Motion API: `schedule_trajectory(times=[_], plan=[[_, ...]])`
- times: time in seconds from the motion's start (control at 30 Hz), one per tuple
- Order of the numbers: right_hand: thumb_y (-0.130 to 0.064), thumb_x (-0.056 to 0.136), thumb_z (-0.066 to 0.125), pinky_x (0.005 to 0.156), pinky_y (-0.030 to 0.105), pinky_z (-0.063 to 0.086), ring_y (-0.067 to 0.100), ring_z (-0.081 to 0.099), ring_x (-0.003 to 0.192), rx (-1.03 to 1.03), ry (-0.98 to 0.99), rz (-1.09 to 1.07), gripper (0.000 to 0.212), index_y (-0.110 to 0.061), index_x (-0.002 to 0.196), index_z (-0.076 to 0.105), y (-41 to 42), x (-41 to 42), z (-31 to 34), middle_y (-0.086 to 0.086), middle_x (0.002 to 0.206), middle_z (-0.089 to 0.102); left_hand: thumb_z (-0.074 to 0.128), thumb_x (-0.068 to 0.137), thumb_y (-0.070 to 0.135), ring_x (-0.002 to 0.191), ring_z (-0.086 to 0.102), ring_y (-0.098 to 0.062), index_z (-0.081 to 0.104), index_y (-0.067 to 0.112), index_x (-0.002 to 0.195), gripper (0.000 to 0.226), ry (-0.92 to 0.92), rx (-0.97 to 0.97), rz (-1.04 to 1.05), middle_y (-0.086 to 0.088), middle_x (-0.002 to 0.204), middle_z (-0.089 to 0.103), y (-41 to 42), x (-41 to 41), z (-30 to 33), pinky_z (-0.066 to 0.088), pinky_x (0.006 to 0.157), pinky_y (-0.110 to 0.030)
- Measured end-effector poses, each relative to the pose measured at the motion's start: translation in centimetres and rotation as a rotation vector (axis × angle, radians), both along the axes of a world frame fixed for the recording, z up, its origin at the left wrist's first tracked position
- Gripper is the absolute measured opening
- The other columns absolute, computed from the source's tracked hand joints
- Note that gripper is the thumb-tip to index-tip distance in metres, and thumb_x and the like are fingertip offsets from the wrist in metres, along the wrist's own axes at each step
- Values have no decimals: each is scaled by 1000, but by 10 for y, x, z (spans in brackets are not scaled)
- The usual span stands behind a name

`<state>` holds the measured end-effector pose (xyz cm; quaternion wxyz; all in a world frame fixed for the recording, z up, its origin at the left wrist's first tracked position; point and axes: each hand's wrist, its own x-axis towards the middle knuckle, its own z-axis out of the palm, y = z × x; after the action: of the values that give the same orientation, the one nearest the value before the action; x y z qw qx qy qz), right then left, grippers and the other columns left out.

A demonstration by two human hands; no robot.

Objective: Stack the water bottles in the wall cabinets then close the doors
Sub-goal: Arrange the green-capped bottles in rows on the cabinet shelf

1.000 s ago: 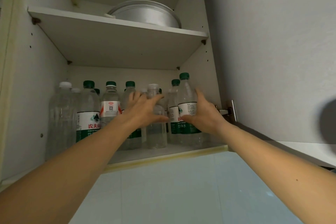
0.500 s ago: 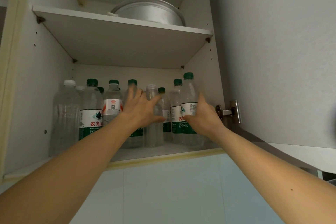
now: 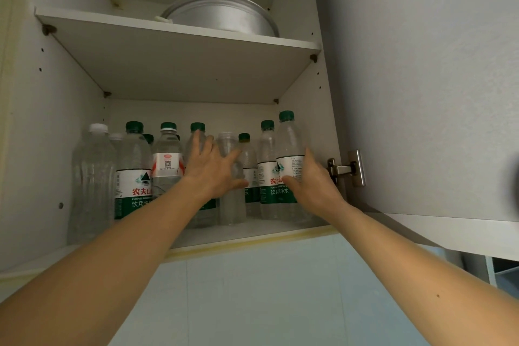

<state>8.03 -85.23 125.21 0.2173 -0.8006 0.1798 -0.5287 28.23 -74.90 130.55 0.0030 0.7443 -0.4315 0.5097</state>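
Your left hand sits mid-frame with fingers spread and mostly straight, laid against the front of the clear capless bottle and the green-capped bottle just left of it; nothing is gripped, it reads as a flat push or steadying touch. Your right hand, right of centre, has its thumb across the label and its palm on the right flank of the front right bottle; its fingers go round the far side and you can't see them, so call it a loose wrap, not a confirmed clamp. That bottle stands upright, long axis vertical, at the right end of the lower shelf, near the cabinet side wall; whether they touch can't be told. The relation that matters: the bottle lies to the left of and beyond your right palm, so any push goes back and inward, and the right hand is clearly the nearer one to it. The rest of the bottles fill the lower shelf upright in rows toward the frame's left, ending with a white-capped bottle. Upper shelf holds a metal pan. The open door fills the right side of the frame, hinge just right of your right hand. Judgement: stacking looks close to done, door not yet shut, and your right hand is nearer the door.
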Motion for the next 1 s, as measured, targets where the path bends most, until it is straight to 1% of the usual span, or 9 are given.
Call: schedule_trajectory(times=[0.17,0.3,0.37,0.43,0.6,0.73,0.83,0.93,1.0], plan=[[-12,97,63,91,45,59,26,60,122,17,0,17,67,-14,152,24,0,1,-1,12,138,54,39,81,87,152,6,-42,22,33,155,94,29,-27,-5,-29,161,17,0,-10,1,-12,117,-62],[-13,98,62,89,42,60,24,59,125,36,-6,47,66,-16,153,24,-3,1,-3,9,141,53,50,91,68,150,18,-36,44,26,146,69,25,-200,-257,-22,160,25,-4,-27,21,5,121,-55],[-13,98,61,88,37,59,22,59,125,36,-18,80,64,-18,152,26,-4,1,-4,7,141,53,53,98,50,145,32,-29,46,24,145,54,223,-264,-518,-12,157,36,-12,-38,34,23,119,-49],[-13,99,60,91,40,59,22,58,126,45,-35,105,65,-21,153,25,-5,1,-6,6,143,52,53,102,35,139,42,-24,41,22,149,50,534,-262,-727,-6,153,41,-21,-45,47,35,113,-43],[-15,100,59,95,44,58,20,57,126,52,-76,120,66,-22,155,23,-10,6,-12,4,145,49,50,106,27,116,61,-26,36,17,153,50,970,-260,-873,-13,139,55,-40,-40,65,50,103,-40],[-18,101,57,93,34,58,15,57,122,44,-97,145,65,-22,156,23,-15,8,-15,1,146,49,50,106,24,99,64,-18,42,16,149,44,1201,-294,-993,-9,124,65,-53,-41,66,54,73,-26],[-18,101,57,97,39,57,17,56,125,42,-101,152,66,-21,157,22,-17,9,-16,2,147,48,51,105,19,97,65,-15,47,15,146,41,1225,-283,-1020,-8,120,68,-61,-43,66,51,68,-24],[-18,101,57,94,34,58,16,56,124,42,-103,159,66,-23,157,22,-18,9,-16,1,145,49,55,103,13,86,65,-10,55,13,140,37,1084,-301,-983,-9,112,69,-65,-44,69,49,60,-18],[-18,101,58,93,31,58,15,56,124,42,-106,157,67,-24,157,22,-19,10,-16,0,144,49,58,101,11,87,65,-14,58,8,136,35,1006,-290,-959,-13,110,69,-65,-43,74,54,66,-17]])
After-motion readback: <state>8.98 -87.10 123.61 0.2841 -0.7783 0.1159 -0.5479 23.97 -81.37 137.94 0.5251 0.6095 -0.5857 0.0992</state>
